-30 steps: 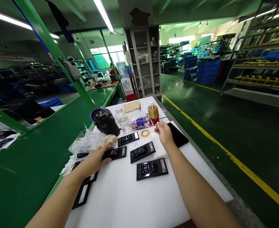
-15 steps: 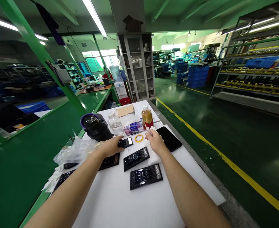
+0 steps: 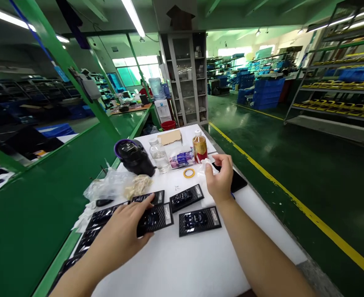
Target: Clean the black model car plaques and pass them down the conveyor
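– Where's the tape roll (image 3: 184,173)?
– On the table (image 3: 176,264), before the plastic packet (image 3: 182,159) and behind a model-car plaque (image 3: 185,199).
– And the drink bottle (image 3: 199,147)?
– Right of the packet, left of the tablet (image 3: 239,181).
– What's on the left side?
– The jug (image 3: 135,160), left of the water bottle (image 3: 159,157), with a plastic bag (image 3: 107,185) before it.
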Demonstrator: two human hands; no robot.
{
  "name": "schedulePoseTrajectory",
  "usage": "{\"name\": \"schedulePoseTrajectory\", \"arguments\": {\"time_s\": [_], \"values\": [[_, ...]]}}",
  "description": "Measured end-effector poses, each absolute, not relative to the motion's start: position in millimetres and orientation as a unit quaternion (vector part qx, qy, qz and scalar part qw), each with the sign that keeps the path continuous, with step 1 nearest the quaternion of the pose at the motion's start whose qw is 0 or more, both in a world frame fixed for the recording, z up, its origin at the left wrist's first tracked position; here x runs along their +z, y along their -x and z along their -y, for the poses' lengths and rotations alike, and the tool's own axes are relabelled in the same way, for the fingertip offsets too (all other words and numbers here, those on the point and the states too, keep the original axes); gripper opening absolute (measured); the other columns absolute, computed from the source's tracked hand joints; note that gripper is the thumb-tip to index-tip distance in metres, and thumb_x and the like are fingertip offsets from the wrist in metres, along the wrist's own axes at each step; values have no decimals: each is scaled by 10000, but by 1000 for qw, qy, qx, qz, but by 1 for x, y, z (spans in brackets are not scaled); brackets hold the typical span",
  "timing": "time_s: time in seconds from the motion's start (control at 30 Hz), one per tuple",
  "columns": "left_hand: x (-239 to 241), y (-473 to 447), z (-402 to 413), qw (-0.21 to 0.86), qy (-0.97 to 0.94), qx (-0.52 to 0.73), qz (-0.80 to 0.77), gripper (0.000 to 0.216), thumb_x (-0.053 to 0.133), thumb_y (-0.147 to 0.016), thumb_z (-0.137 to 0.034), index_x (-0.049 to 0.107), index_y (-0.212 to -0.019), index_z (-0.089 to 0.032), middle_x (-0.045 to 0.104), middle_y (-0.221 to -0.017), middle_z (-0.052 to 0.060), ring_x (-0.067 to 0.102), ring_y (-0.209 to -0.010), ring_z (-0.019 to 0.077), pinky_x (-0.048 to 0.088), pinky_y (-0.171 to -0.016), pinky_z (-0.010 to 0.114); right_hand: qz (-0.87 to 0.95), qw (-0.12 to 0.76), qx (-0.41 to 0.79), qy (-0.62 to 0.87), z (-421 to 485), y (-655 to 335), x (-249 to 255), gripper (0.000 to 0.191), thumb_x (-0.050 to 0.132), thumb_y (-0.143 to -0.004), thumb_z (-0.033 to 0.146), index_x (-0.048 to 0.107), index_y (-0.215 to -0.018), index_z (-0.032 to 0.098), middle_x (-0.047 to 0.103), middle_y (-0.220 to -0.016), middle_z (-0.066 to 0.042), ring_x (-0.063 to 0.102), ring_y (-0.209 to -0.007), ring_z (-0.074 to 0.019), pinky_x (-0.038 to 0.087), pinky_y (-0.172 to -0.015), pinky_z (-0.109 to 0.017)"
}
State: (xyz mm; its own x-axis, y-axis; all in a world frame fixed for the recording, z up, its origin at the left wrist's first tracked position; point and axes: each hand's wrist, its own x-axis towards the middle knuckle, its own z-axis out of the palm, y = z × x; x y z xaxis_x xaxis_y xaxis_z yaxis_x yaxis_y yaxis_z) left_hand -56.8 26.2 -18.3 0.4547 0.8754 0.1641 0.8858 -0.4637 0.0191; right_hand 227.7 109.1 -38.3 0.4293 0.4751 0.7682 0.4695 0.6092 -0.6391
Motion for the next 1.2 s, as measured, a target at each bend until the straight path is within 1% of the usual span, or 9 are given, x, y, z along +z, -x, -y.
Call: {"name": "schedulePoseTrajectory", "arguments": {"time_s": [0.13,0.23,0.37,0.57,0.67,0.77,0.97,1.07,1.2], "values": [[-37,68,8,13,845,-86,528,842,624,-803,-241,185,-1522,-278,642,-1258,71,578,-1145,297,406,-996,453,639,666,23,383,-95,-222,-32,145,559,-813,164,560,-954,195,531,-839,-30,530,-769,-194,480,-728,-351],[-43,63,14,1,836,-123,535,869,630,-804,-195,152,-1526,-271,629,-1254,73,561,-1153,286,396,-1001,453,796,483,104,349,-88,-214,-34,265,591,-783,129,595,-1040,191,604,-923,-52,567,-916,-220,491,-849,-376],[-54,58,11,-38,824,-158,543,908,657,-784,-158,140,-1522,-275,621,-1244,66,557,-1133,276,400,-1001,461,885,246,146,366,-89,-207,-47,534,566,-694,29,610,-1209,162,610,-1197,-114,454,-1244,-270,414,-1049,-407],[-67,66,12,-77,826,-171,531,842,622,-820,-168,161,-1516,-277,605,-1291,82,532,-1165,296,387,-1023,501,890,132,167,403,-102,-211,-55,709,565,-629,-10,577,-1319,153,617,-1272,-116,478,-1258,-279,412,-1065,-404],[-62,69,16,-120,830,-151,524,812,624,-809,-178,212,-1500,-287,593,-1310,74,522,-1181,289,409,-1027,481,879,106,174,431,-104,-214,-52,724,590,-645,6,565,-1351,164,613,-1311,-121,522,-1244,-288,430,-1053,-419],[-57,69,23,-154,829,-121,524,785,642,-789,-190,280,-1474,-318,587,-1306,45,525,-1176,269,440,-1019,444,861,142,181,454,-97,-216,-43,763,635,-681,59,501,-1421,191,559,-1405,-100,511,-1288,-281,418,-1079,-410],[-64,75,49,-41,807,-116,578,716,626,-796,-185,351,-1445,-313,635,-1256,38,570,-1142,290,464,-968,477,865,198,212,410,-69,-191,-33,805,731,-736,181,417,-1475,251,558,-1417,-51,529,-1274,-251,422,-1081,-386],[-70,82,70,-22,811,-145,566,667,610,-792,-165,393,-1404,-320,658,-1230,15,608,-1097,259,500,-936,420,892,173,215,357,-60,-169,-41,764,726,-737,144,455,-1447,219,587,-1377,-72,550,-1236,-252,446,-1048,-378],[-72,83,92,-18,818,-161,553,676,627,-743,-153,434,-1363,-344,652,-1248,-3,608,-1127,254,521,-963,390,915,128,228,308,-51,-151,-49,756,775,-739,221,473,-1432,213,626,-1309,-94,577,-1177,-285,477,-995,-413]]}}
